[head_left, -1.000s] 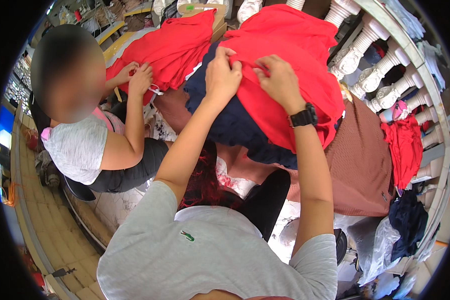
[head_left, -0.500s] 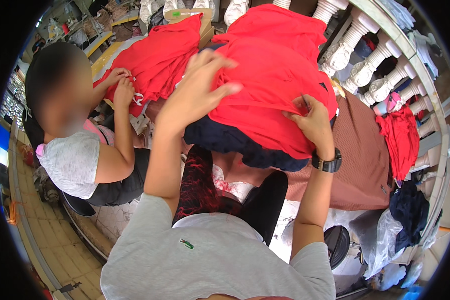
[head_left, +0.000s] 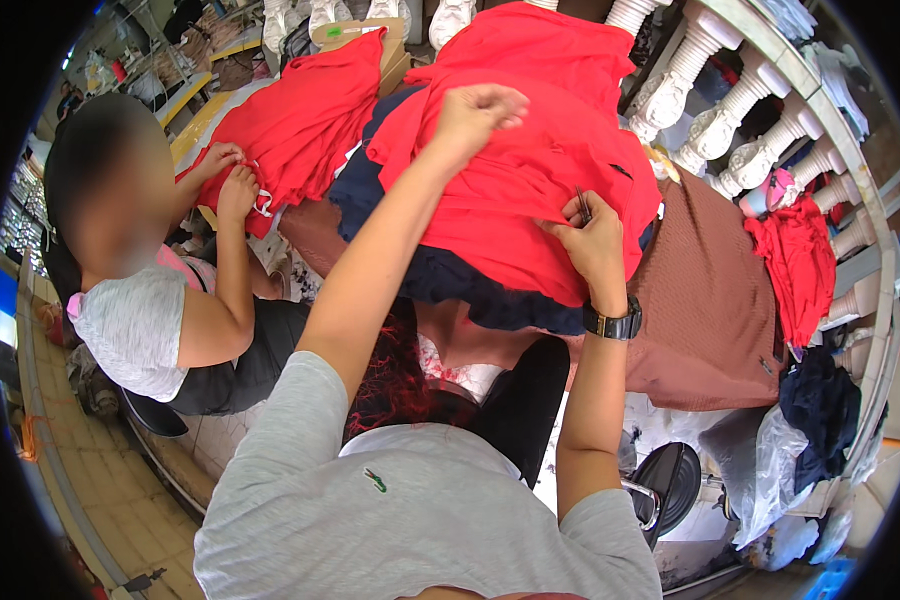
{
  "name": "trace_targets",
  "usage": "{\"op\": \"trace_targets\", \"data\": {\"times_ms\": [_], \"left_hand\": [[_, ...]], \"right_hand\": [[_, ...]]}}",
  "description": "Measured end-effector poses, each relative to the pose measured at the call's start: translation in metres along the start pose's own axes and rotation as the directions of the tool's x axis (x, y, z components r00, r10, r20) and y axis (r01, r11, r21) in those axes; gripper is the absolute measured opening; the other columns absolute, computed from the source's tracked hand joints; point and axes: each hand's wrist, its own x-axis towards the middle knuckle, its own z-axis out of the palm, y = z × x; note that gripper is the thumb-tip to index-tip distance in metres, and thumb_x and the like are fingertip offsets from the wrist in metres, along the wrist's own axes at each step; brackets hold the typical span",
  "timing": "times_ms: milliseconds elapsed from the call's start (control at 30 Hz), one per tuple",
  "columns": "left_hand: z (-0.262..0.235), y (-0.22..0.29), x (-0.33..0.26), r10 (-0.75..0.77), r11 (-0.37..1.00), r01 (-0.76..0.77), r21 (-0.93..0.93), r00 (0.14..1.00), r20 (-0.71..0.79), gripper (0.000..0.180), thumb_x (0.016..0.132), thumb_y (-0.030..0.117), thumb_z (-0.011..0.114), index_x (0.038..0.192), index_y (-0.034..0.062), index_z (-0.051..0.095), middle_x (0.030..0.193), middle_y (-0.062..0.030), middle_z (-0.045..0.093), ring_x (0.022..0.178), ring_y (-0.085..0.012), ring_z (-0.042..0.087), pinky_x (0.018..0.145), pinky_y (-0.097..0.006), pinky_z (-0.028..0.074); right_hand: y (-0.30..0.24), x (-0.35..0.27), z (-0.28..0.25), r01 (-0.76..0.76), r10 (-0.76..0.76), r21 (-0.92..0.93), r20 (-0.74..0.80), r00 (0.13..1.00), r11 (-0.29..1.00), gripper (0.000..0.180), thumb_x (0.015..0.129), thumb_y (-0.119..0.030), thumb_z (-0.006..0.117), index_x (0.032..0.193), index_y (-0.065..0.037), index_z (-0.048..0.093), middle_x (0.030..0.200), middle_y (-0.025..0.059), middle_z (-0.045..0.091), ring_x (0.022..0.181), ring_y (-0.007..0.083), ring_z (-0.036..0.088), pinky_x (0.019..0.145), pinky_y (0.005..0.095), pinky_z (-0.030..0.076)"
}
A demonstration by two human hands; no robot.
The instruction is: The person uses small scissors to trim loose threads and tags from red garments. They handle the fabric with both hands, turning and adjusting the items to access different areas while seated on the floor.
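**Two hands on a red garment spread over a pile of clothes**

A person in a grey shirt, seen from above, reaches both arms up to a red garment (head_left: 530, 170) that lies spread on top of a dark blue garment (head_left: 470, 290). The left hand (head_left: 475, 110) is curled into a loose fist near the upper left part of the red garment, its fingers closed and pinching the cloth. The right hand (head_left: 595, 240) rests on the lower right part of the same garment, fingers bent and gripping a fold; a thin dark tool (head_left: 581, 205) pokes up between the fingers, too small to name. A black wristwatch (head_left: 613, 322) sits on that wrist.

To the right of the red garment lies a brown cloth (head_left: 715, 290), and beyond it a row of white balusters (head_left: 705, 70), with another red piece (head_left: 795, 260) hanging beside them. To the left of the red garment is a second red pile (head_left: 305, 120), where a second person in a grey top, seated, holds its edge with both hands (head_left: 230, 180).
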Motion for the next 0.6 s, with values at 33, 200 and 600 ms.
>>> {"op": "trace_targets", "data": {"times_ms": [33,200,600], "left_hand": [[-0.006,0.019,-0.009,0.005,1.0,-0.005,0.02,1.0,-0.006,0.022,0.1,0.017,0.067,0.109,-0.0027,0.073,0.098,-0.0089,0.074,0.082,-0.0112,0.07,0.074,-0.023,0.056],[-0.019,0.103,-0.087,-0.261,0.928,0.007,0.371,0.723,0.639,0.01,0.093,0.005,0.066,0.097,-0.0025,0.072,0.089,-0.01,0.073,0.083,-0.0113,0.069,0.071,-0.024,0.054],[0.046,-0.027,0.005,0.079,0.808,-0.187,0.559,0.974,0.212,0.012,0.091,0.006,0.071,0.101,0.0004,0.074,0.081,-0.0085,0.072,0.074,-0.0126,0.066,0.068,-0.029,0.054]], "right_hand": [[0.003,0.0,-0.002,-0.006,0.006,0.01,0.001,1.0,1.0,0.038,0.066,-0.018,0.093,0.08,-0.001,0.061,0.066,0.0017,0.056,0.062,0.0131,0.051,0.06,0.0305,0.047],[-0.003,-0.003,-0.004,0.053,-0.055,0.253,0.001,0.999,0.966,0.038,0.076,-0.022,0.09,0.094,-0.001,0.064,0.073,-0.0036,0.054,0.063,0.0102,0.047,0.06,0.027,0.044],[-0.021,0.013,-0.039,0.054,-0.055,-0.129,-0.003,0.999,0.99,0.052,0.083,-0.018,0.082,0.128,-0.002,0.062,0.07,0.0042,0.055,0.065,0.0116,0.051,0.06,0.0296,0.043]]}}
